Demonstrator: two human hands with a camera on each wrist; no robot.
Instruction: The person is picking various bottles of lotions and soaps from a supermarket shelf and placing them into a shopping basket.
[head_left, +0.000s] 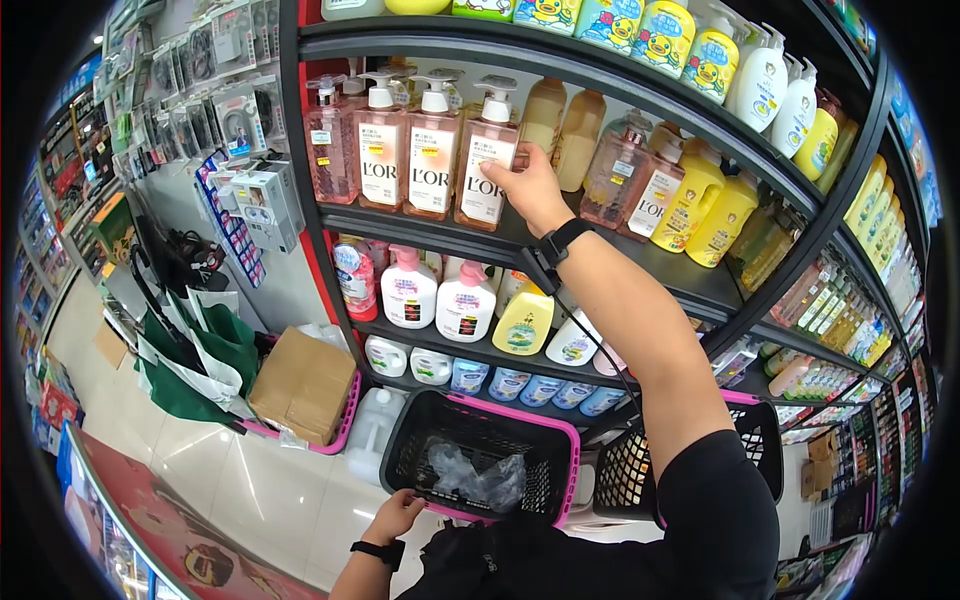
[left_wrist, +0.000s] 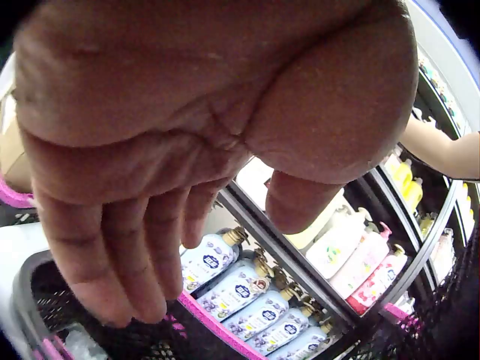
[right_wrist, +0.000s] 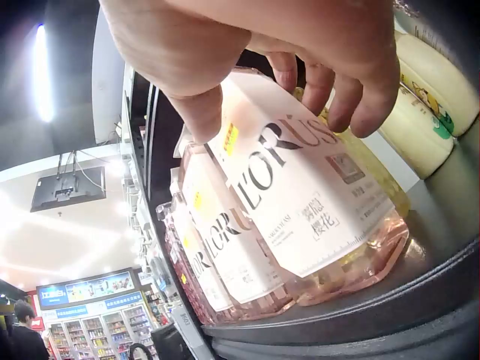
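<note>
On the upper shelf, my right hand [head_left: 532, 187] has its thumb on the front of a pink pump bottle [head_left: 487, 165] with a white L'OR label, the rightmost of three alike. In the right wrist view the right hand [right_wrist: 277, 60] curls round the top of that bottle [right_wrist: 307, 202], thumb on the near side and fingers beyond. My left hand [head_left: 398, 515] hangs near the rim of a black basket [head_left: 567, 440] with a pink edge. The left wrist view shows the left hand [left_wrist: 187, 127] with relaxed fingers, holding nothing.
Yellow jugs [head_left: 720, 215] stand right on the same shelf, white and pink bottles [head_left: 408, 290] on the one below. The basket holds crumpled clear plastic [head_left: 480, 480]. A second basket [head_left: 625, 475] is beside it; a cardboard box [head_left: 302, 385] lies left. Packaged goods hang at upper left.
</note>
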